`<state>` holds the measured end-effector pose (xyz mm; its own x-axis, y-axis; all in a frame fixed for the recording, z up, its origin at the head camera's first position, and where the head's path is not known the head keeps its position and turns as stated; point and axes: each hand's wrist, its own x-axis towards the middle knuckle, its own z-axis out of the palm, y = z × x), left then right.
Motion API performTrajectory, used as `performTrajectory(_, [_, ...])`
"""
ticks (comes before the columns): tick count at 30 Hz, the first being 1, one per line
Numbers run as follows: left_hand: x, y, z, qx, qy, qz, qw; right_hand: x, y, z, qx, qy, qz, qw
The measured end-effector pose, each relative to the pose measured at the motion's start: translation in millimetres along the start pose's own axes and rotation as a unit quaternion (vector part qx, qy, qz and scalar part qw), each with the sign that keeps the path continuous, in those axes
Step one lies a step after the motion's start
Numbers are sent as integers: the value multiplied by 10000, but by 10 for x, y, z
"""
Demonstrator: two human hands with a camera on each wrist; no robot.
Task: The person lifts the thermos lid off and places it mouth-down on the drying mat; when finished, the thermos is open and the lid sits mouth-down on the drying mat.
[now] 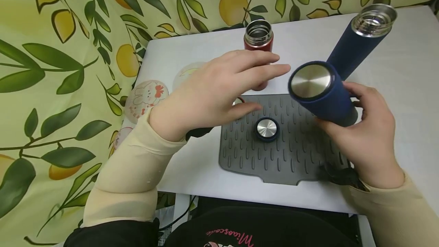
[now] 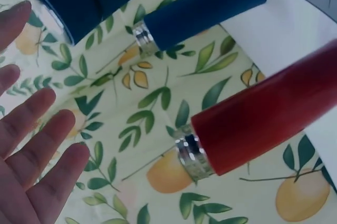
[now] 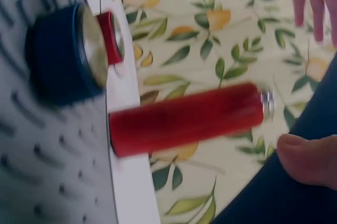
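Note:
My right hand [image 1: 372, 136] grips a dark blue thermos bottle [image 1: 330, 100] tilted over the mat, its round silver end facing up. To the left, my left hand [image 1: 223, 90] hovers with fingers extended toward that bottle, holding nothing; in the left wrist view its fingers [image 2: 39, 145] are spread apart. A second blue thermos bottle [image 1: 356, 45] stands uncapped behind the held one, its steel neck showing. Partly hidden behind my left hand is an uncapped red thermos bottle [image 1: 258, 41], seen whole in the right wrist view [image 3: 187, 121].
A blue lid with a silver top [image 1: 266, 128] lies on the grey ridged mat [image 1: 284, 163]. A red lid [image 3: 110, 37] sits near it, mostly covered by my left hand in the head view. Round printed coasters [image 1: 145, 98] lie at the table's left edge. A patterned cloth [image 1: 205, 3] hangs behind.

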<state>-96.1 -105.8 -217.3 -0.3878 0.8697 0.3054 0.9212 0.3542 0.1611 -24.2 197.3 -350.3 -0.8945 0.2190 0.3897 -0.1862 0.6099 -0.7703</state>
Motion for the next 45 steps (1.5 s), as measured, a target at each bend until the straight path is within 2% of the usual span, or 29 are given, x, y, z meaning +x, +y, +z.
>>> performTrajectory(3, [4,30,-14,-52,-161,119,9998,-27,-103,51,-43,-402,-315,9987])
performTrajectory(8, [-27,98,14,-429,-302,350,9980,-55,-224,103,-158,-962,-652,9931])
performTrajectory(14, [-61,114,7,-556,-570,201,9966,-81,-279,170,-270,-1378,-938,9856])
performTrajectory(23, [-56,-45,38,-1151,-761,-3,9904,-98,-305,268,-384,-1707,-703,9821])
performTrajectory(28, [-34,-193,84,-1583,-839,-308,9833,-95,-301,312,-562,-1727,-644,9813])
performTrajectory(35, [-8,-357,226,-2359,-633,-804,9664,-92,-274,343,-709,-1630,-647,9819])
performTrajectory(38, [-6,-367,296,-2509,-492,-1196,9593,-97,-256,349,-806,-1558,-707,9820])
performTrajectory(40, [-3,-352,344,-2448,-382,-1590,9557,-100,-247,353,-862,-1476,-789,9821])
performTrajectory(45, [12,-279,441,-1860,-220,-2551,9486,-93,-225,364,-906,-1170,-1180,9819])
